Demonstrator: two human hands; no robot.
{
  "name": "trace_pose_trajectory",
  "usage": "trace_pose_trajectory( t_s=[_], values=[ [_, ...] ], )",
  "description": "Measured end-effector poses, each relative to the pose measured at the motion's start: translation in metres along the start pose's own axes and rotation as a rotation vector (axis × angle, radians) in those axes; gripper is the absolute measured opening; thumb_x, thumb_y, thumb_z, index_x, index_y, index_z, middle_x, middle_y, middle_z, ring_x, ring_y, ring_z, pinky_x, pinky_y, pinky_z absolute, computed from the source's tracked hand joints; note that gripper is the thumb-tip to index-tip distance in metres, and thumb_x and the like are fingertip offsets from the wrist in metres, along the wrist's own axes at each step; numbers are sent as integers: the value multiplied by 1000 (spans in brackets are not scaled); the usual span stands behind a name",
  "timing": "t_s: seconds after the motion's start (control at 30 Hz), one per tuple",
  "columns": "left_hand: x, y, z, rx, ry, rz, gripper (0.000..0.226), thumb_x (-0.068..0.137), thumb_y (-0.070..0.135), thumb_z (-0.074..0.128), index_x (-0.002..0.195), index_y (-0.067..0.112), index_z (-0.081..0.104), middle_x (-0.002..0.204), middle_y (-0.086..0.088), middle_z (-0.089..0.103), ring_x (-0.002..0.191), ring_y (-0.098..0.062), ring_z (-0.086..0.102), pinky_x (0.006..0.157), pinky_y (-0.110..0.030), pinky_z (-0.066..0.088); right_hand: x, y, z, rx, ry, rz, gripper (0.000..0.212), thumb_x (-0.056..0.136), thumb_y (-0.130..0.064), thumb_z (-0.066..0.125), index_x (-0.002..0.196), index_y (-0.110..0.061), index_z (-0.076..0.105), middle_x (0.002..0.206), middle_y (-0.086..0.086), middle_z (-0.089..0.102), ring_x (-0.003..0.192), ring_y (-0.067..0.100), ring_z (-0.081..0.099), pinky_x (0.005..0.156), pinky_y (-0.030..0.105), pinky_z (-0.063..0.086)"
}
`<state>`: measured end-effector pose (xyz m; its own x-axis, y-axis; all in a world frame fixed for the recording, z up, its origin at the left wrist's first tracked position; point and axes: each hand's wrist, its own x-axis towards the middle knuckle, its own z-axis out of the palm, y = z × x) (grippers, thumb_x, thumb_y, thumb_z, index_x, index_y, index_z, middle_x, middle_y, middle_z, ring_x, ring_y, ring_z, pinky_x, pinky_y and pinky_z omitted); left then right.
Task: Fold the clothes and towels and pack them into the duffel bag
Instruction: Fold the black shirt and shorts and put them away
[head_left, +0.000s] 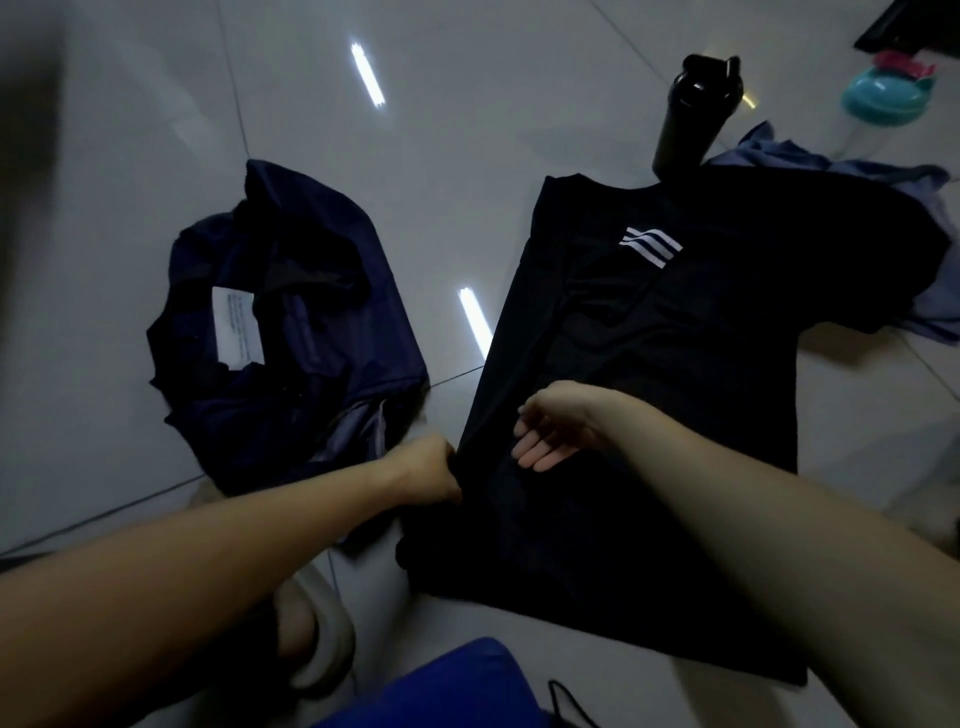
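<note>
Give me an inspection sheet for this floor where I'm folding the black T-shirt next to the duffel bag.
Surface: glossy pale tiled floor, light strips reflected.
Job's things: black T-shirt spread out, partly folded; navy duffel bag open beside it, dark cloth inside; blue-grey cloth partly under the shirt.
Clutter: black bottle upright; teal container; pale slipper.
Hands: left hand grips the shirt's edge; right hand over the shirt, fingers loosely curled, holding nothing.
Cables: thin black cord at the bottom edge.
Surroundings: dark object in the far corner.
</note>
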<state>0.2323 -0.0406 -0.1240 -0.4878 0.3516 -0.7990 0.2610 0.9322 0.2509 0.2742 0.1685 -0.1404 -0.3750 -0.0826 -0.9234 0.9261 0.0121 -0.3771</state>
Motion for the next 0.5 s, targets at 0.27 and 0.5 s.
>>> trace_pose_trajectory(
  t_s=[0.27, 0.5],
  values=[
    [-35, 5, 11, 6, 90, 37, 11, 81, 22, 70, 90, 16, 67, 89, -7, 72, 80, -24, 71, 63, -29, 54, 1, 32, 49, 423, -360, 16, 101, 91, -75, 43, 160, -10, 10, 158, 30, 28, 136, 51, 42, 95, 58, 50],
    [-41, -9, 38, -221, -349, 134, 28, 82, 32, 82, 99, 15, 68, 93, -3, 70, 86, -21, 70, 73, -34, 60, -4, 55, 59, 108, -33, -62, 38, 89, -21, 72, 120, -3, 60, 119, 14, 60, 100, 29, 63, 77, 42, 59]
  ],
)
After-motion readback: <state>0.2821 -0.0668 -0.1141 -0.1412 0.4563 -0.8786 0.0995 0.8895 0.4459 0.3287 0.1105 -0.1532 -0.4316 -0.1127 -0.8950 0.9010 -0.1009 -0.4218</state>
